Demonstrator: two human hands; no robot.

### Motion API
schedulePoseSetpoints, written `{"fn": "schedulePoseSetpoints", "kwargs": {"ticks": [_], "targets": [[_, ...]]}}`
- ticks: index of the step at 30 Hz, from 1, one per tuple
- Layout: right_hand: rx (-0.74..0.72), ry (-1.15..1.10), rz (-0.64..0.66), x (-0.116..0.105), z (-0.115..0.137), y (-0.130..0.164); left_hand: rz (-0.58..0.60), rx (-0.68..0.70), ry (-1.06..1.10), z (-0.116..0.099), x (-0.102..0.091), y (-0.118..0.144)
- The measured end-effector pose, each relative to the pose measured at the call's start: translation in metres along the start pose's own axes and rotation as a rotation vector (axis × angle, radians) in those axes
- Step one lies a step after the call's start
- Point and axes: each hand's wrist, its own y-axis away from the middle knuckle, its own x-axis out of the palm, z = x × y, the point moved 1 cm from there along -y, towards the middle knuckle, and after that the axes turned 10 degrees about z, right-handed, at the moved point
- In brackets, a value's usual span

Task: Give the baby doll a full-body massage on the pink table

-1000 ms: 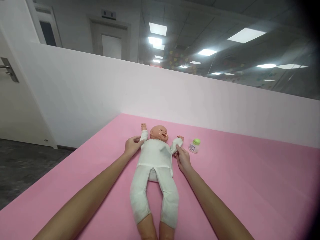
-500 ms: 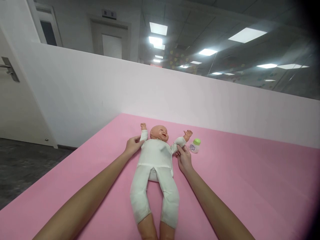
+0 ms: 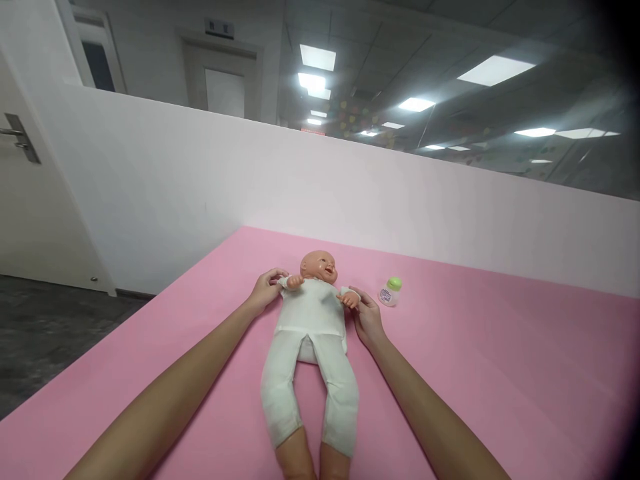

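A baby doll [image 3: 315,307] in white clothes lies face up on the pink surface, its bare lower legs towards me. My left hand [image 3: 267,292] is at the doll's arm on the left, fingers closed round the white sleeve. On the other side my right hand [image 3: 369,319] grips the doll's other arm, its fingertips partly hidden behind the sleeve. Both doll arms are bent in over the chest, with the small doll hands near the shoulders. Just right of my right hand stands a small clear bottle [image 3: 389,295] with a green cap and a printed label.
The pink tabletop [image 3: 475,360] runs up to a low white wall [image 3: 400,207] behind the doll. At the left are a door [image 3: 35,193] with a metal handle and a dark floor [image 3: 60,327].
Both doll arms have swung from raised beside the head down and inward over the chest. My hands have stayed in nearly the same places; the bottle has not moved.
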Motion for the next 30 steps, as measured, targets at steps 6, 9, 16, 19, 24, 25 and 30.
{"fn": "schedulePoseSetpoints", "kwargs": {"ticks": [6,9,16,19,24,25,30], "targets": [[-0.003,0.014,0.005,0.004,0.003,0.003,0.009,-0.010,0.057,0.000,-0.001,0.000],[-0.018,0.037,0.002,0.006,0.004,0.003,-0.010,-0.006,0.030,-0.003,-0.001,0.001],[-0.094,0.050,-0.054,0.011,0.007,0.006,0.005,0.019,0.113,-0.005,0.000,0.003],[-0.117,0.103,-0.064,0.012,0.007,0.007,0.011,0.027,0.107,-0.005,0.000,0.003],[-0.108,0.195,-0.056,0.011,0.004,0.008,-0.018,0.056,-0.023,-0.005,0.001,0.003],[-0.110,0.208,-0.053,0.011,0.004,0.008,-0.029,0.054,-0.054,-0.005,0.001,0.003],[-0.104,0.250,-0.055,0.012,0.007,0.010,-0.132,0.000,-0.211,-0.007,0.003,0.005]]}}
